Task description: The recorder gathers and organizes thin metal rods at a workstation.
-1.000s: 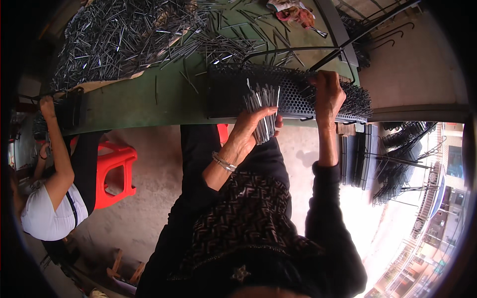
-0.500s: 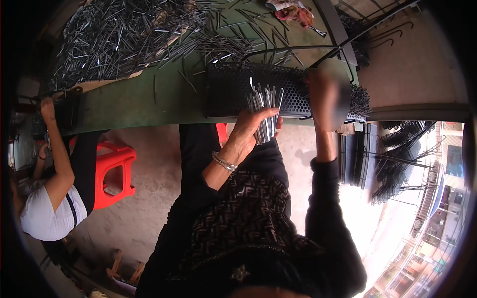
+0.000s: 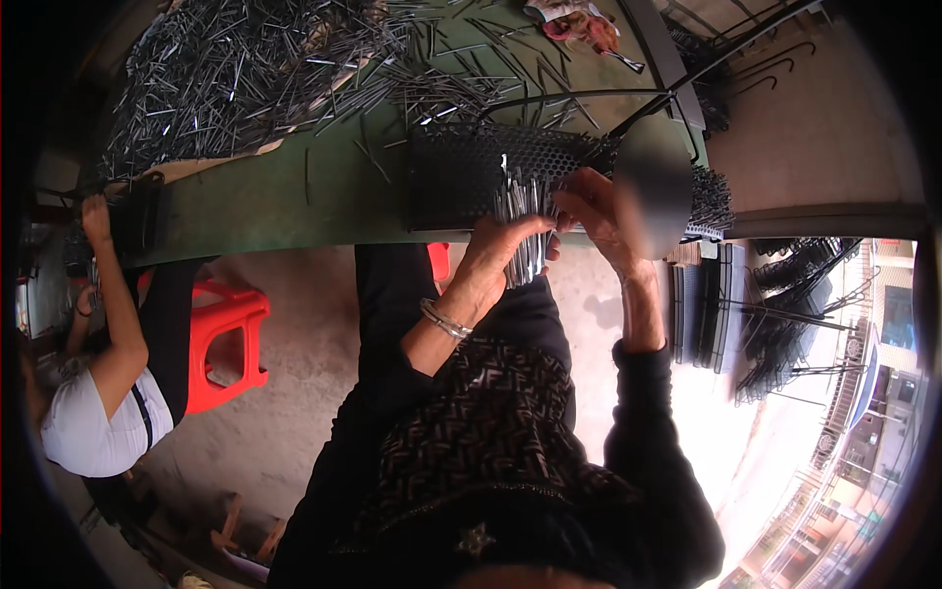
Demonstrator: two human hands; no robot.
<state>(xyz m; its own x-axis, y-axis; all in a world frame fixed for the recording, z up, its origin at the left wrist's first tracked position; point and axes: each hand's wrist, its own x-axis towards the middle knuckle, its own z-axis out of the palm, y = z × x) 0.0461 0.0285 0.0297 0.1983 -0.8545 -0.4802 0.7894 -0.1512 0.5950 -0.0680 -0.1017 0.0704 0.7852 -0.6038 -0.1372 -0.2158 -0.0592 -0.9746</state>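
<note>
Right hand [image 3: 601,218] has come off the right end of the black perforated rack [image 3: 442,187] and is now at center frame, fingers at the right edge of the thin metal rods [image 3: 525,211]; can't tell if it has pinched one or is only touching. Left hand [image 3: 491,250] unchanged, closed round the rod bundle, just in front of the rack. Looks like the picking step between placements, my judgement. Rack's right end is thick with upright rods [image 3: 710,201]; loose pile [image 3: 245,69] upper left of frame
</note>
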